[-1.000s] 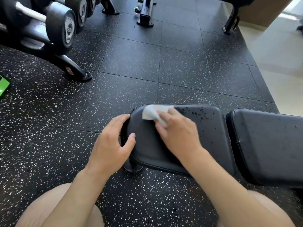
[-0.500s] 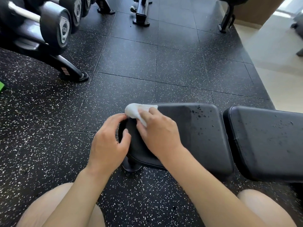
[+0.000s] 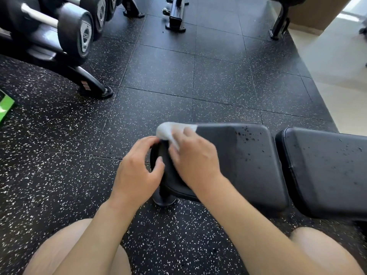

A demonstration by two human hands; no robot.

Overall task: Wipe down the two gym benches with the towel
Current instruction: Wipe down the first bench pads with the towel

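- Green item (image 3: 5, 105), one, at the far left edge on the floor; cut off by the frame, white marks on it unreadable.
- Dumbbells, at least three black ends visible on the rack (image 3: 59, 54) at upper left; the nearest dumbbell (image 3: 76, 34) has a pale round end label, its writing too blurred to read.
- Small red-and-white sticker (image 3: 85, 85) on the rack's foot; text illegible.
- Rubber floor (image 3: 158, 76), black tiles flecked white, under everything.
- My left hand (image 3: 137, 171), one, fingers curled round the rounded left end of the seat pad, thumb on top.
- Towel (image 3: 170, 131), one, white and bunched, at the seat pad's far left corner, partly hanging past the edge.
- My right hand (image 3: 195, 159), one, fingers curled over the towel, pinning it against the pad; motion-blurred.
- Seat pad (image 3: 248, 165), black, first of two bench cushions; dark specks lie near its far right corner.
- Back pad (image 3: 325, 171), second cushion, just beside the first with a narrow gap between; a few specks on it.
- Other equipment feet, two, along the top edge.
- My two bare knees at the bottom.
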